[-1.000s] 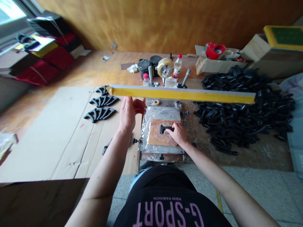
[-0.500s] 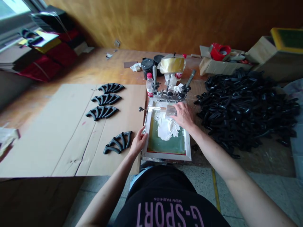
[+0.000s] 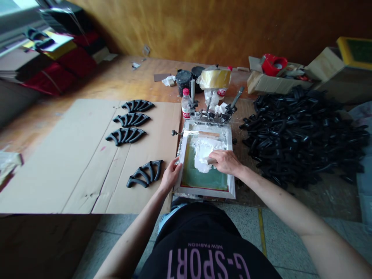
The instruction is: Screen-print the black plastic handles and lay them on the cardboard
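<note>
silkscreen w/ thick white ink

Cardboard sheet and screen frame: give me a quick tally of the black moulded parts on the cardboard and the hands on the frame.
Black moulded parts on the cardboard sheet: 4
Hands on the screen frame: 2 (left hand, right hand)
Total: 6

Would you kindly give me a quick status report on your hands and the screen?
Right hand at white ink. Left hand gripping screen frame. Black parts piled right.
</note>
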`<state>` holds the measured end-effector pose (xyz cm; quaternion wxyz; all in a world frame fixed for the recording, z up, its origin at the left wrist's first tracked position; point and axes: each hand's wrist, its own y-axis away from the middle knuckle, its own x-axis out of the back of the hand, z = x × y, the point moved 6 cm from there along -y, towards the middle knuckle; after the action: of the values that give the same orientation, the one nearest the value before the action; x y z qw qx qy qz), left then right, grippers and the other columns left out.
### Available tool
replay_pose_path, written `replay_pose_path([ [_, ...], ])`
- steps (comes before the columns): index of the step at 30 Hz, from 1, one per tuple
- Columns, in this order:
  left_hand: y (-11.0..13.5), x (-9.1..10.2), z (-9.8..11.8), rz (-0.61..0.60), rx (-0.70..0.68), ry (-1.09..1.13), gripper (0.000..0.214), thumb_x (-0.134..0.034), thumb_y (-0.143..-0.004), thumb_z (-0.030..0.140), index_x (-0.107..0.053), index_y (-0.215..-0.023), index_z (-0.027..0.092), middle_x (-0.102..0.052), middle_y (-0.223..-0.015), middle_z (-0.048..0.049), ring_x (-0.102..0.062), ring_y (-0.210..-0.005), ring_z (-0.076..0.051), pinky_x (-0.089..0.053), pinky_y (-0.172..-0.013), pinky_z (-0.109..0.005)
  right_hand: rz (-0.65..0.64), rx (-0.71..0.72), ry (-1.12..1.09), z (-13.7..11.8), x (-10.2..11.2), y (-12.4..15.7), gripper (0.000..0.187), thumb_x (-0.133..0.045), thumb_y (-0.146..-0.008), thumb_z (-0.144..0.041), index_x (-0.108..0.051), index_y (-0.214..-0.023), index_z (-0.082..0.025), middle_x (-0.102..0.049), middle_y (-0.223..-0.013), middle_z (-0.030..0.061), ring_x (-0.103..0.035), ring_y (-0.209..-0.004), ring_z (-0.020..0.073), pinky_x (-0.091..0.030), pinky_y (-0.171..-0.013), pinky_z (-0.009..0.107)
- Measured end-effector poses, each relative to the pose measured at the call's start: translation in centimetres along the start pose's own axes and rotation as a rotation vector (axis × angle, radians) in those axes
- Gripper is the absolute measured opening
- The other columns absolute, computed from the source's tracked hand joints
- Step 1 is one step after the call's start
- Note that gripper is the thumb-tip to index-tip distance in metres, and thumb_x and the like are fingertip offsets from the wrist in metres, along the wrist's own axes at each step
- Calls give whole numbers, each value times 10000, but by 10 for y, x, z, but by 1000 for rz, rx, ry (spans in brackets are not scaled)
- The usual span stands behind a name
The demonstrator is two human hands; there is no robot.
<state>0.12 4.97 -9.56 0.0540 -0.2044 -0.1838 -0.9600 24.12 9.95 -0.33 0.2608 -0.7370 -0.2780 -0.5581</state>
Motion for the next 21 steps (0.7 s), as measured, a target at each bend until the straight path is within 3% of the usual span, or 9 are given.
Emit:
replay_pose_path([
  [2, 1, 0, 2, 7, 5, 31, 599, -537, -836, 553, -547, -1349, 243, -707, -898, -39, -649, -789, -186, -493, -697, -276, 75, -5, 27, -6, -7, 3, 219, -507, -853, -90, -675, -966, -174, -682, -964, 77, -606, -870, 186, -428, -729, 273],
  [4, 2, 1, 4, 15, 16, 66, 606, -562, -821, 538, -558, -1340, 226, -709, -877, -41, -650, -765, -185, -495, -681, -273, 72, 72, 18, -18, -17, 13, 279, -475, -857, -68, -675, -1032, -155, -681, -1001, 96, -610, -860, 186, -442, -723, 281],
  [6, 3, 1, 7, 23, 27, 91, 604, -583, -806, 525, -575, -1322, 211, -709, -856, -41, -646, -742, -183, -492, -662, -268, 38, 124, -33, -25, -21, 20, 256, -501, -862, -97, -680, -1030, -168, -686, -965, 78, -617, -836, 183, -452, -705, 278],
  [8, 5, 2, 10, 26, 35, 108, 599, -596, -796, 518, -587, -1307, 205, -706, -841, -38, -638, -717, -177, -485, -637, -259, 48, 70, -86, -20, -14, 14, 186, -554, -873, -166, -689, -998, -195, -686, -906, 45, -625, -813, 179, -462, -699, 272],
  [10, 8, 5, 16, 15, 39, 116, 605, -600, -793, 525, -582, -1308, 207, -699, -817, -30, -625, -690, -168, -472, -608, -248, 130, -58, -122, -5, 4, -5, 195, -592, -884, -240, -680, -1057, -222, -690, -951, 32, -635, -839, 181, -476, -721, 274],
  [13, 15, 12, 33, -34, 23, 143, 651, -595, -802, 554, -531, -1358, 220, -677, -775, -11, -599, -653, -152, -443, -565, -229, 249, -233, -123, 26, 37, -39, 421, -638, -866, -286, -587, -1284, -262, -670, -1115, 50, -636, -933, 208, -493, -797, 311],
  [15, 21, 21, 53, -39, -9, 194, 654, -577, -817, 579, -527, -1363, 222, -654, -752, -2, -572, -626, -137, -420, -540, -216, 307, -326, -88, 52, 60, -51, 542, -667, -841, -323, -530, -1362, -262, -668, -1109, 69, -637, -928, 230, -498, -810, 342],
  [19, 23, 38, 105, 2, -99, 361, 561, -497, -855, 629, -670, -1143, 179, -569, -636, 13, -497, -527, -104, -365, -476, -203, 562, -529, -51, 116, 97, -19, 444, -575, -892, -386, -596, -1281, -174, -693, -958, 82, -639, -831, 216, -500, -774, 334],
  [21, 16, 43, 136, 30, -190, 485, 511, -487, -864, 624, -688, -998, 174, -574, -642, 8, -508, -529, -100, -384, -483, -205, 583, -613, -70, 140, 89, 7, 404, -448, -946, -381, -650, -1160, -104, -692, -875, 75, -621, -750, 180, -497, -720, 288],
])
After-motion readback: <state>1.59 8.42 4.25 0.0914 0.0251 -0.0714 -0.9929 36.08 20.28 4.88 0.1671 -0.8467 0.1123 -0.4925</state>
